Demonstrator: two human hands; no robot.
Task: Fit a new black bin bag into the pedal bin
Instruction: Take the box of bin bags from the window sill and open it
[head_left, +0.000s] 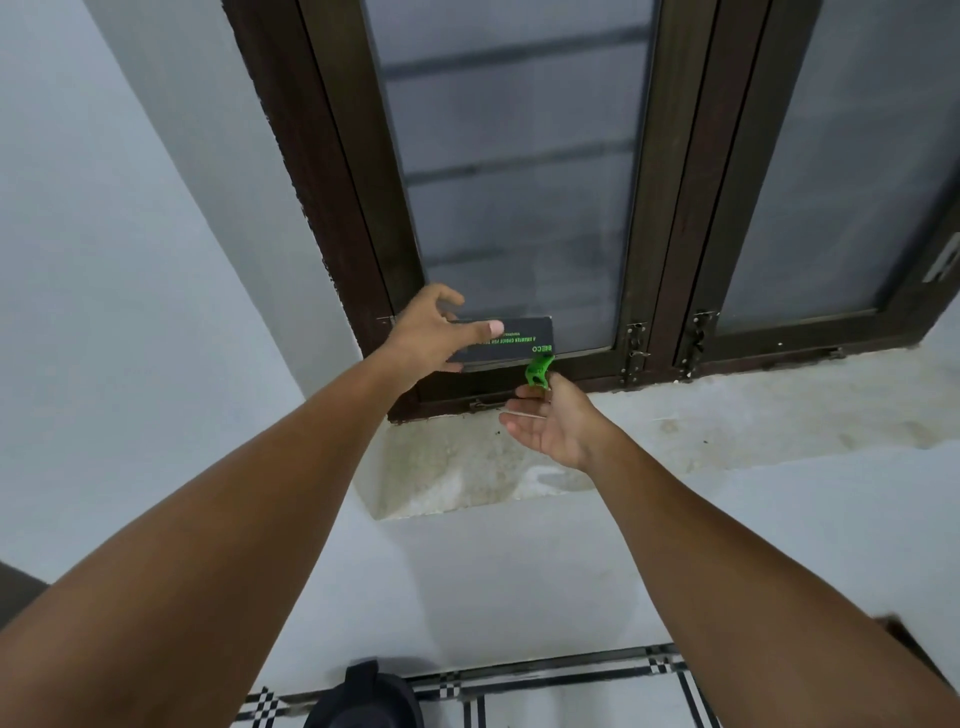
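Note:
A flat black box (524, 338) with green "BECO" lettering stands on the window's lower frame, against the glass. My left hand (431, 332) grips its left end, thumb across the front and fingers behind. A crumpled green plastic piece (536, 370) sticks out at the box's lower right corner. My right hand (556, 426) is just below, palm up, pinching that green piece with thumb and fingertip. A thin pale strip also lies across its fingers. A rounded black object (363, 696), only partly in view, sits at the bottom edge on the floor.
The dark brown window frame (660, 260) has metal latches (636, 348) to the right of the box. A stained concrete sill (727, 415) runs below it. White wall lies underneath, with black-and-white patterned floor tiles (571, 691) at the bottom.

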